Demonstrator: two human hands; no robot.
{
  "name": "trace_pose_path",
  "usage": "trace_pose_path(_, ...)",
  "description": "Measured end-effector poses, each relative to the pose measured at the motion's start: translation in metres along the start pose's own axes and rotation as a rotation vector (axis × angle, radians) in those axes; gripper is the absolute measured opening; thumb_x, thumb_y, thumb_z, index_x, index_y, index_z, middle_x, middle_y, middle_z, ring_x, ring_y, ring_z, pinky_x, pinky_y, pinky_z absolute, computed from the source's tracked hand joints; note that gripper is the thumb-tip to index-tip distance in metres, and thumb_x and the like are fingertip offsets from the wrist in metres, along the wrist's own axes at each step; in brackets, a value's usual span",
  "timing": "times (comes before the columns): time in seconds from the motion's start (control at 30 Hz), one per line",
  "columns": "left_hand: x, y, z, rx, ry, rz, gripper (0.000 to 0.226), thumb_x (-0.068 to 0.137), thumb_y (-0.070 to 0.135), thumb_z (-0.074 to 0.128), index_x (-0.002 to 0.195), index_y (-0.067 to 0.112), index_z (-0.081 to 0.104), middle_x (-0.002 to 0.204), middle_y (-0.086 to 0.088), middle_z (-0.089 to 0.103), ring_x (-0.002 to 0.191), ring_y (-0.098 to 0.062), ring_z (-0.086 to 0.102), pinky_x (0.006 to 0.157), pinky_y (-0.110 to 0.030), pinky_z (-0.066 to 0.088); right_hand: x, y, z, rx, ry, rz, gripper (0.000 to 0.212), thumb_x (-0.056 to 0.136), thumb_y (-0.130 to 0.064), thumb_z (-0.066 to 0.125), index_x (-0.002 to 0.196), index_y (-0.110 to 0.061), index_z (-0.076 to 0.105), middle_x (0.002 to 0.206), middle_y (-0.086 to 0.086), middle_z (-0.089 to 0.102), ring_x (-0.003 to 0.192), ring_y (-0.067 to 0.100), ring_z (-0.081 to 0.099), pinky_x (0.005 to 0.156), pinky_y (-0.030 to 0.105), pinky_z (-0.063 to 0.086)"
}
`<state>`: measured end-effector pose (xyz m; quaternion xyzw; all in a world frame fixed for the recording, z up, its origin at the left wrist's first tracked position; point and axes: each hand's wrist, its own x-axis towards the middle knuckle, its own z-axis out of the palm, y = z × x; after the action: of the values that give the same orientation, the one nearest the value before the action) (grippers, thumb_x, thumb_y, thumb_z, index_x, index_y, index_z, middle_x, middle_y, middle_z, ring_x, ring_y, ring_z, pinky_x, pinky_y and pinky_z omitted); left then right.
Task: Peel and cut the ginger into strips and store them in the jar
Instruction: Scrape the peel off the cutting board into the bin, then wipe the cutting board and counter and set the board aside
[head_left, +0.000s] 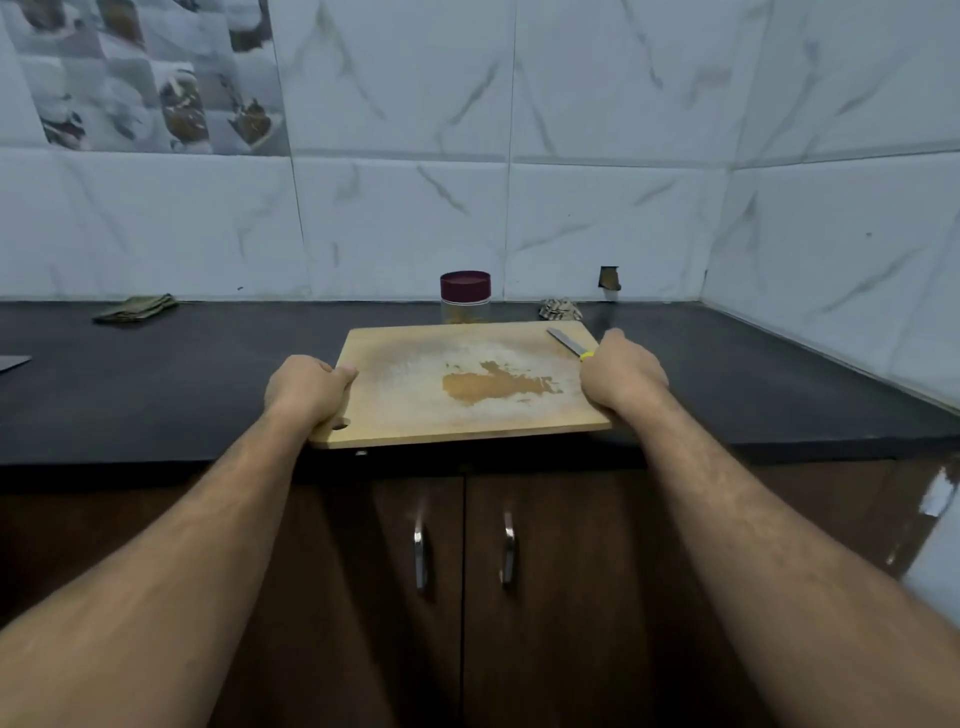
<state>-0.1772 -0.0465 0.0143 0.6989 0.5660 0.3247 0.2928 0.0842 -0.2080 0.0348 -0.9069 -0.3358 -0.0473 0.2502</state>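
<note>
Hands sit at the two short sides of the wooden cutting board, and that is the relation the coming move depends on. The left hand curls its fingers round the board's left edge, thumb on top, near the corner with the hanging hole. The right hand covers the right edge with fingers bent over it; it lies over the handle end of a knife, where a bit of yellow shows, but whether it grips the board, the handle, or both I cannot tell.

The board lies with its long axis left to right across the dark countertop, its near edge close to the counter's front. The knife blade points away and to the left from the right hand, along the far right corner of the board. A brownish damp stain marks the board's middle; no ginger pieces are visible on it.

The jar stands upright just behind the board's far edge, roughly centred between the two hands, its maroon lid on. Something yellowish shows through its clear wall, probably the ginger strips. Neither hand is clearly nearer to it.

Judging from this, the cutting seems finished and the board is likely to be shifted or lifted next.
</note>
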Motion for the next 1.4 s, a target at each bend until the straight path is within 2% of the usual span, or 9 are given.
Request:
trace_pose_path(0.17,0.082,0.002,0.030,0.159,-0.031,0.016,0.043,0.096,0.044,0.056,0.084,0.007,0.073,0.075,-0.009,0.070,0.081,-0.032,0.070,0.077,-0.038,0.057,0.068,-0.027,0.044,-0.067,-0.031,0.045,0.028,0.098,-0.015,0.042,0.124,-0.007,0.045,0.124,0.017,0.058,0.110,0.035,0.056,0.070,0.036,0.039)
trace_pose_path(0.27,0.102,-0.002,0.045,0.184,-0.002,0.038,0.042,0.096,0.042,0.056,0.085,0.006,0.073,0.073,-0.010,0.070,0.077,-0.029,0.067,0.064,-0.032,0.050,0.085,-0.027,0.058,-0.112,-0.026,0.057,0.026,0.098,-0.017,0.042,0.123,-0.008,0.044,0.122,0.018,0.057,0.105,0.035,0.056,0.069,0.038,0.039)
trace_pose_path(0.37,0.110,-0.006,0.054,0.198,-0.002,0.026,0.039,0.096,0.040,0.057,0.082,0.007,0.073,0.068,-0.008,0.069,0.063,-0.023,0.066,0.051,-0.028,0.042,0.091,-0.020,0.070,-0.166,-0.027,0.071,0.025,0.098,-0.017,0.042,0.121,-0.009,0.045,0.119,0.017,0.058,0.099,0.033,0.056,0.067,0.037,0.039)
trace_pose_path(0.4,0.111,-0.006,0.056,0.192,0.005,0.028,0.037,0.095,0.039,0.059,0.079,0.009,0.073,0.070,-0.008,0.070,0.060,-0.023,0.066,0.052,-0.029,0.047,0.091,-0.018,0.071,-0.178,-0.015,0.071,0.024,0.098,-0.017,0.042,0.120,-0.010,0.046,0.118,0.016,0.058,0.096,0.032,0.055,0.067,0.037,0.039)
trace_pose_path(0.47,0.111,-0.009,0.058,0.211,0.036,0.045,0.034,0.095,0.037,0.062,0.076,0.011,0.073,0.074,-0.009,0.071,0.069,-0.027,0.067,0.061,-0.032,0.053,0.090,-0.017,0.074,-0.201,0.010,0.063,0.022,0.097,-0.017,0.043,0.118,-0.010,0.047,0.117,0.014,0.060,0.097,0.032,0.057,0.066,0.036,0.039)
trace_pose_path(0.57,0.109,-0.011,0.061,0.250,0.082,0.045,0.030,0.094,0.036,0.062,0.080,0.013,0.074,0.076,-0.008,0.070,0.080,-0.030,0.066,0.063,-0.032,0.046,0.086,-0.019,0.074,-0.219,0.025,0.055,0.025,0.096,-0.016,0.044,0.120,-0.011,0.049,0.120,0.014,0.060,0.107,0.033,0.057,0.068,0.036,0.040)
trace_pose_path(0.73,0.103,-0.009,0.064,0.268,0.128,0.014,0.027,0.093,0.038,0.063,0.092,0.015,0.077,0.086,-0.009,0.072,0.087,-0.030,0.064,0.064,-0.032,0.046,0.085,-0.018,0.067,-0.296,-0.015,0.040,0.031,0.095,-0.013,0.043,0.126,-0.011,0.051,0.124,0.014,0.059,0.120,0.032,0.045,0.071,0.037,0.039)
trace_pose_path(1.17,0.093,-0.006,0.065,0.235,0.184,0.005,0.024,0.093,0.038,0.064,0.091,0.017,0.078,0.083,-0.006,0.072,0.082,-0.026,0.064,0.065,-0.031,0.048,0.079,-0.018,0.067,-0.252,0.003,0.068,0.034,0.095,-0.016,0.044,0.127,-0.013,0.051,0.128,0.013,0.056,0.119,0.031,0.046,0.072,0.038,0.040)
trace_pose_path(1.4,0.091,-0.005,0.063,0.234,0.179,0.005,0.024,0.093,0.037,0.065,0.091,0.017,0.078,0.083,-0.006,0.072,0.079,-0.025,0.063,0.063,-0.031,0.047,0.079,-0.021,0.062,-0.324,-0.009,0.066,0.031,0.093,-0.010,0.048,0.121,-0.016,0.060,0.117,0.008,0.064,0.111,0.028,0.053,0.067,0.034,0.041)
